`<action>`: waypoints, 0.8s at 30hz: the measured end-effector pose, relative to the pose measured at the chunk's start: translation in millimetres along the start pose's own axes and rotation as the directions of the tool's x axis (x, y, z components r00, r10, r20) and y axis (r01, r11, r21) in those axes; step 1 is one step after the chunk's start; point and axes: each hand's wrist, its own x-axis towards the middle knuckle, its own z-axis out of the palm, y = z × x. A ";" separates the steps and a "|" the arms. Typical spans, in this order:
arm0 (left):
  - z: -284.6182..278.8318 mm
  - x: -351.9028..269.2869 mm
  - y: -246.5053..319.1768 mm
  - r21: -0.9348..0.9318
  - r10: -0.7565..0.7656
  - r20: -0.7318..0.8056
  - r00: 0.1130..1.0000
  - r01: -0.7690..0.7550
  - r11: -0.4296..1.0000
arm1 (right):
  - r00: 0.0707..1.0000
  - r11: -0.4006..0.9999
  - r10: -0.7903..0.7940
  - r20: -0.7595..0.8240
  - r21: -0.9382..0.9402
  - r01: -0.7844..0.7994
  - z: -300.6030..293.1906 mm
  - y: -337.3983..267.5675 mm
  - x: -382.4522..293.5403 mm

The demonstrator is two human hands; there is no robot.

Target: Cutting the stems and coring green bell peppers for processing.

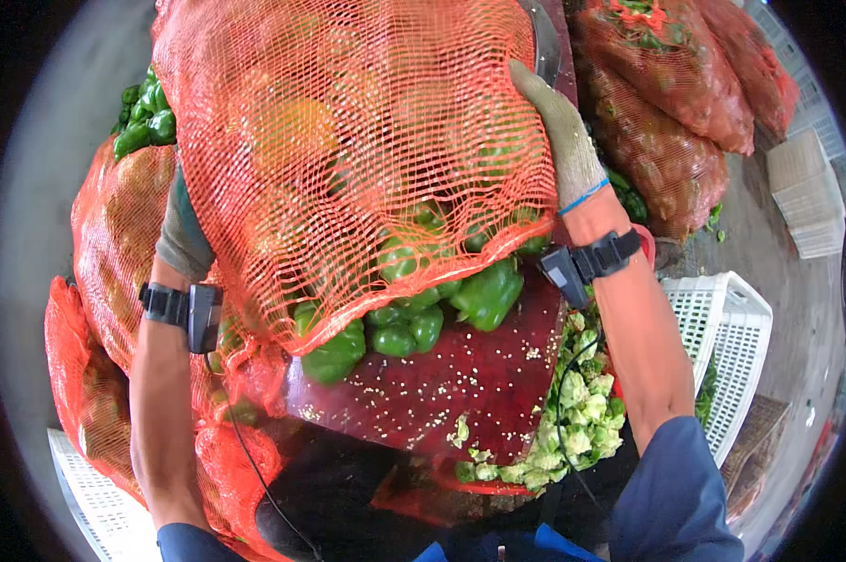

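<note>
A large red mesh sack (366,140) of green bell peppers lies between my hands, its open mouth towards me. Several green bell peppers (489,295) stick out of the mouth onto a dark red board (437,393) strewn with pale seeds. My left hand (186,232), in a grey-green work glove, is at the sack's left side, its fingers hidden by the mesh. My right hand (562,126), in a light knitted glove, presses against the sack's right side, fingers pointing up along it. Whether either hand grips the mesh is not plain.
Cut pepper cores (584,414) fill a red container below the board's right edge. White plastic crates (718,351) stand at the right, and another (100,492) at lower left. More filled mesh sacks (124,246) lean at the left; others (661,126) lie at upper right.
</note>
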 end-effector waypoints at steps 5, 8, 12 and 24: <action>-28.2 -14.4 7.2 -0.038 -0.225 0.053 0.973 0.228 0.973 | 0.999 0.987 -0.036 0.027 0.160 0.031 21.7 28.8 9.2; -12.9 -6.6 2.9 0.004 0.018 0.062 0.998 -0.018 1.000 | 0.996 0.984 -0.079 0.053 0.162 0.069 24.2 11.3 5.0; 16.1 -11.0 -4.6 0.055 0.093 -0.056 0.994 -0.090 0.994 | 0.973 0.937 -0.139 0.187 0.343 0.068 7.6 10.7 4.4; -7.2 -36.5 -5.8 0.481 0.036 -0.353 0.935 0.148 0.864 | 0.995 0.988 -0.035 0.096 0.156 0.019 16.0 26.3 10.4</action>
